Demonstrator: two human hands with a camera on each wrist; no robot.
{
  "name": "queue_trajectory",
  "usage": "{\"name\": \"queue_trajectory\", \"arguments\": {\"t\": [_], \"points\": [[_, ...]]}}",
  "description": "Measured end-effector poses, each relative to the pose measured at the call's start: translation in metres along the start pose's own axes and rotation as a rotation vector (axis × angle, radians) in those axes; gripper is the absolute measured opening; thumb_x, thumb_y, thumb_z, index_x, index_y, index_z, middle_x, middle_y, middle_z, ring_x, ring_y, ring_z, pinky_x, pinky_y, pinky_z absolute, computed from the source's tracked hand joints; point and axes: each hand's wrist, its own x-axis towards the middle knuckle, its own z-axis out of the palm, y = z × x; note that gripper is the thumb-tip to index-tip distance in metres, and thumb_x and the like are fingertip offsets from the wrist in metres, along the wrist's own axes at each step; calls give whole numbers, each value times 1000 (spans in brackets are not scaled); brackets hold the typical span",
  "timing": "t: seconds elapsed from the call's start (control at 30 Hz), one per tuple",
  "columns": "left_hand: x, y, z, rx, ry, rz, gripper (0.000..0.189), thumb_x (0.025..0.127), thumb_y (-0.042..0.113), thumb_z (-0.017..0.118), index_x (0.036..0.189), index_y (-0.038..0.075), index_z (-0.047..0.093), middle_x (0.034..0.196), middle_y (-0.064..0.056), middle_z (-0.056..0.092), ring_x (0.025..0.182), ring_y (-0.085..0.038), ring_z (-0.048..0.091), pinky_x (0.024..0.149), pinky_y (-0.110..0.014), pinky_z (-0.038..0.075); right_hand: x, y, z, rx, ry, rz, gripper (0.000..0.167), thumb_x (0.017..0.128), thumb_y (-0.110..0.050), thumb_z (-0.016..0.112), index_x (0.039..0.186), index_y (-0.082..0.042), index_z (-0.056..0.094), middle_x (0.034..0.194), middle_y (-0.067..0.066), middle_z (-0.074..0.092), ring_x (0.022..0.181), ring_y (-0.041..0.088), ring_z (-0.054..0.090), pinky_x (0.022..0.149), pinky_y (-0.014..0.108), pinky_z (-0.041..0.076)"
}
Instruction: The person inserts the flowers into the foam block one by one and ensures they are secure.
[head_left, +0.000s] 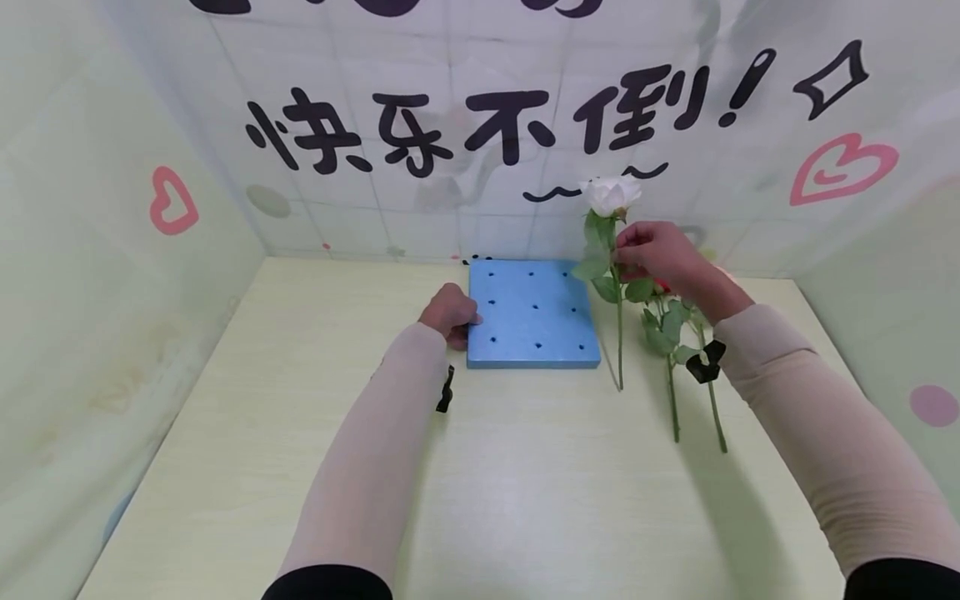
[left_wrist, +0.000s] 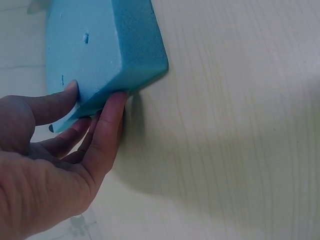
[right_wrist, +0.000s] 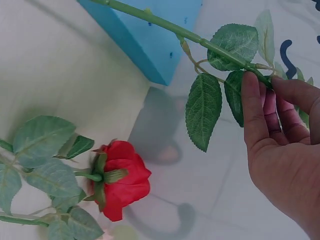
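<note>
The right hand (head_left: 663,254) pinches a white rose (head_left: 611,198) by its stem (head_left: 619,333), just beside a pierced blue block (head_left: 517,321) that the left hand (head_left: 450,312) grips on the surface (head_left: 540,467). Positioning seems the step, calling next for steady aim; stem-to-surface contact is hard to judge.

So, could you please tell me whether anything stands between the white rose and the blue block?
Nothing visible does: the right hand holds the white rose beside the blue block, with the red rose lying farther right.
</note>
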Motion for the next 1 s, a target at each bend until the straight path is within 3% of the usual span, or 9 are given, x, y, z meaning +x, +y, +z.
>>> {"name": "queue_trajectory", "arguments": {"t": [0.2,0.57,1.0], "points": [[-2,0,-1,-13,2,3,23,95,7,61,115,-2,56,94,-16,63,71,-24,63,62,-33,60,-1,-17,1,5,33,-49,19,96,-11,61,109,2,54,95,5,58,81,18,66,81,36,60],[-2,0,0,-28,11,0,24,95,7,61,116,-2,56,93,-16,62,69,-24,63,67,-36,61,-4,-44,3,-1,68,-108,22,95,-17,64,111,-2,58,103,7,61,84,17,69,80,30,59],[-2,-1,0,-35,10,2,23,95,7,61,115,-2,57,93,-16,63,69,-24,63,68,-36,60,0,-70,26,64,120,-188,20,92,-11,68,107,-1,60,104,8,59,85,18,66,74,26,60]]}}
